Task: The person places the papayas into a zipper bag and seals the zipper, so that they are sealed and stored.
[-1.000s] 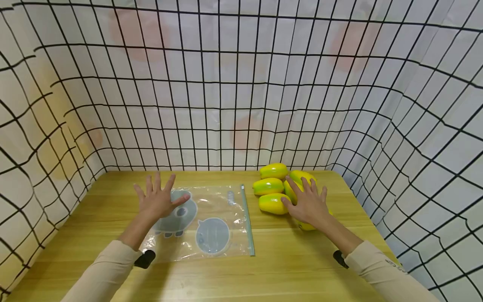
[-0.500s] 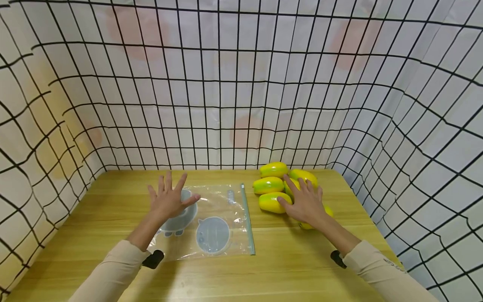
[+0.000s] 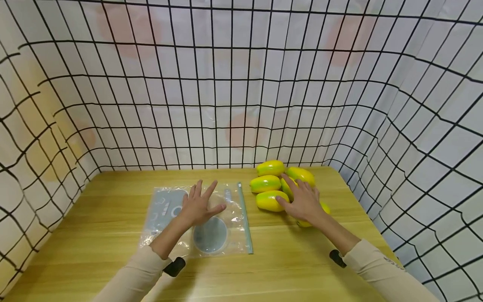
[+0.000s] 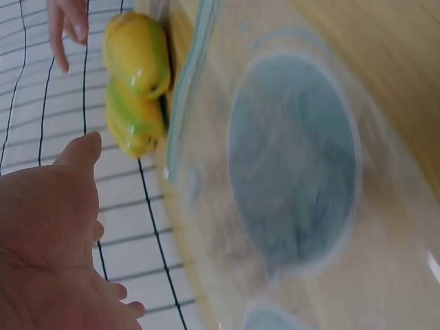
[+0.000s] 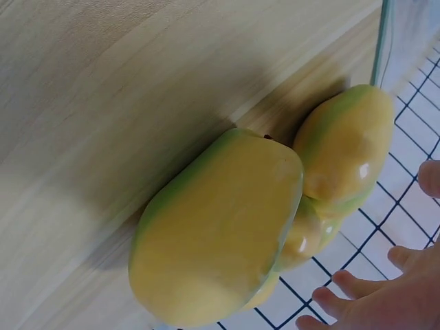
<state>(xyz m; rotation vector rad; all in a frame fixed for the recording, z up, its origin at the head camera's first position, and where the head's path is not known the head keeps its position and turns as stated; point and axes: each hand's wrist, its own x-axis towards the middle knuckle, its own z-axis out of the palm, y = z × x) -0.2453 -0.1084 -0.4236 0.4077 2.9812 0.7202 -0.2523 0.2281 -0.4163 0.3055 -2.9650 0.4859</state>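
A clear zip bag [image 3: 235, 228] with blue-grey printed shapes and a pale green slider strip [image 3: 246, 218] lies flat on the table. My left hand [image 3: 198, 208] hovers over it, fingers spread and holding nothing; in the left wrist view the palm [image 4: 41, 240] is apart from the plastic. To the bag's right sit several yellow-green papayas [image 3: 272, 201]. Above them is my right hand [image 3: 303, 203], its fingers spread too, hiding part of the group. The right wrist view shows a large papaya [image 5: 213, 227] close up, with the right fingers [image 5: 354, 283] clear of it.
A wooden table [image 3: 283, 268] carries everything. Black grid netting [image 3: 241, 92] before pale cloth encloses its back and both sides. The papayas at the back lie close to the netting. A dark wrist camera [image 3: 174, 266] sits below the left sleeve.
My left hand has moved right across the bag, uncovering more of its left print. The right hand stays nearly in place over the papayas. The head view has shifted slightly.
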